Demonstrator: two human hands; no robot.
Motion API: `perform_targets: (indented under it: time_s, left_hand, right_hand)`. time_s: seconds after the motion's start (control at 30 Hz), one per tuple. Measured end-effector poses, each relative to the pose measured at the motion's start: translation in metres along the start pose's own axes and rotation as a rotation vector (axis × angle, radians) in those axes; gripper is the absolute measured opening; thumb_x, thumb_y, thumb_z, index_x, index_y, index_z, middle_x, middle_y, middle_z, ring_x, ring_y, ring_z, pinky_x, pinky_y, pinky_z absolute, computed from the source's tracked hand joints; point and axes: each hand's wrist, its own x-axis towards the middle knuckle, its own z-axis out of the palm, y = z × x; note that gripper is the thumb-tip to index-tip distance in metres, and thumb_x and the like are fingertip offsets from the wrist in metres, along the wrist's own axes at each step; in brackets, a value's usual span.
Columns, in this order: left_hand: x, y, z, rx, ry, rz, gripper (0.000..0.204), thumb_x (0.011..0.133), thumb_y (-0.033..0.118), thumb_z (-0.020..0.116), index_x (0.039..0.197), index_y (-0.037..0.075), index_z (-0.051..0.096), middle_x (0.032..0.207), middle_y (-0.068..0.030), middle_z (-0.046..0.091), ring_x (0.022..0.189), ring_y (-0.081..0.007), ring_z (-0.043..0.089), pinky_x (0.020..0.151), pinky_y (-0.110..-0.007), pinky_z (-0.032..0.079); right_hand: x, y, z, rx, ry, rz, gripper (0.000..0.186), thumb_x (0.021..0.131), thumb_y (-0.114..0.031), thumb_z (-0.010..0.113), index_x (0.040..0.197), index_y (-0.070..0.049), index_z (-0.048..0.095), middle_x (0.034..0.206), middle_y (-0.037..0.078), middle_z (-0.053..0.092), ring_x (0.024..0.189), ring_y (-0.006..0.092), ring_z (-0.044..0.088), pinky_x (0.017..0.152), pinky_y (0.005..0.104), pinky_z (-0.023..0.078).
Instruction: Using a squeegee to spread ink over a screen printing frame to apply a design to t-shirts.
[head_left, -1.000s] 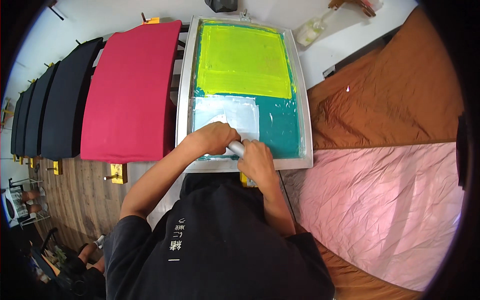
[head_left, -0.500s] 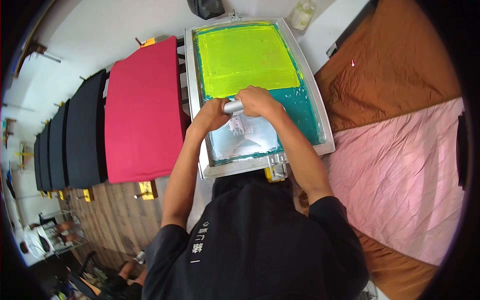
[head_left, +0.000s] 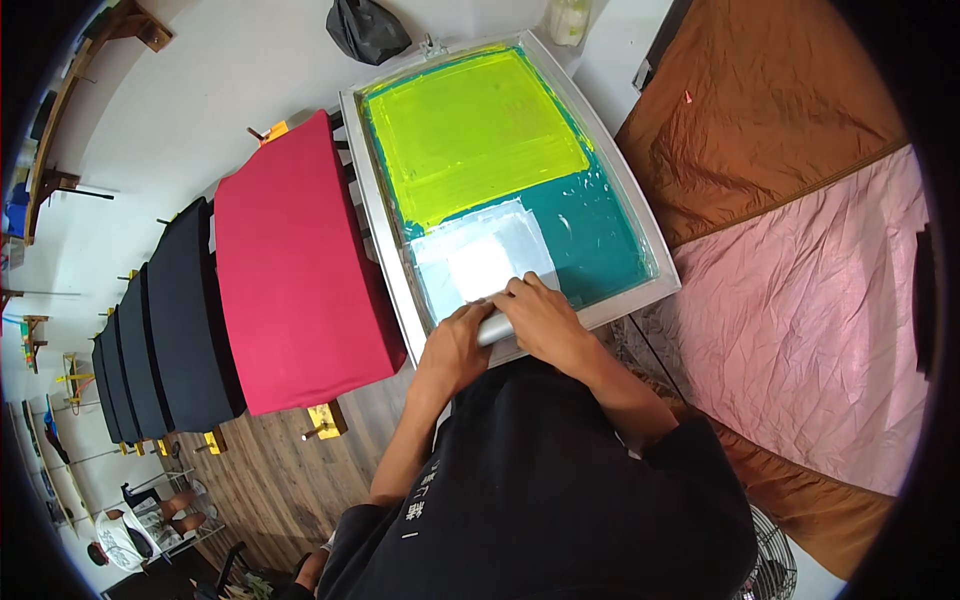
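Both my hands are closed on a silver squeegee at the near end of an aluminium-framed printing screen. My left hand grips its left part and my right hand the right, knuckles up. The screen carries a bright yellow-green patch at the far half and teal coating at the near right. A pale square area with a white middle lies just beyond my fingers; the squeegee's blade is hidden by my hands.
Boards covered in red and black cloth line the left. Brown and pink fabric fills the right. A black bag and a bottle are behind. A seated person is at lower left, near a fan at right.
My hands with the squeegee went up to the middle of the screen, then came back toward me to its near edge. The view has turned, shifting the boards downward in the picture.
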Motion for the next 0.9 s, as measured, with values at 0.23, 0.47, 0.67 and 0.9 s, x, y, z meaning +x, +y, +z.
perform_targets:
  time_s: [0.23, 0.47, 0.67, 0.9]
  left_hand:
    - [0.067, -0.014, -0.044, 0.309, -0.115, -0.039, 0.033, 0.075, 0.013, 0.069, 0.105, -0.001, 0.065, 0.094, -0.0264, 0.066, 0.088, -0.0411, 0.065, 0.078, -0.045, 0.054]
    - [0.053, -0.029, -0.024, 0.311, 0.030, 0.048, 0.047, 0.070, -0.001, 0.061, 0.116, 0.000, 0.058, 0.100, -0.0238, 0.065, 0.090, -0.0412, 0.064, 0.081, -0.046, 0.052]
    - [-0.007, 0.001, 0.033, 0.136, 0.116, 0.052, 0.055, 0.072, -0.010, 0.052, 0.127, -0.003, 0.050, 0.129, -0.0291, 0.051, 0.115, -0.0445, 0.054, 0.095, -0.045, 0.049]
    - [0.042, 0.031, 0.009, 0.187, -0.201, -0.095, 0.040, 0.080, 0.013, 0.068, 0.117, 0.001, 0.060, 0.093, -0.0277, 0.066, 0.090, -0.0428, 0.065, 0.077, -0.046, 0.052]
  right_hand:
    - [0.081, 0.020, -0.016, -0.085, -0.132, -0.110, 0.016, 0.070, -0.004, 0.067, 0.085, -0.002, 0.071, 0.087, 0.020, 0.069, 0.087, 0.0371, 0.066, 0.075, 0.0458, 0.053]
    - [0.067, 0.015, -0.001, -0.057, 0.006, -0.064, 0.031, 0.070, -0.002, 0.064, 0.101, -0.007, 0.065, 0.102, 0.013, 0.060, 0.102, 0.0354, 0.057, 0.076, 0.0460, 0.052]
    - [-0.019, 0.008, 0.007, 0.017, 0.097, -0.025, 0.038, 0.069, 0.001, 0.065, 0.106, -0.005, 0.059, 0.113, 0.014, 0.052, 0.111, 0.0344, 0.050, 0.078, 0.0423, 0.054]
    - [0.002, 0.046, -0.019, 0.005, -0.163, -0.012, 0.023, 0.073, -0.007, 0.064, 0.096, -0.005, 0.065, 0.098, 0.016, 0.062, 0.098, 0.0346, 0.058, 0.080, 0.0449, 0.049]
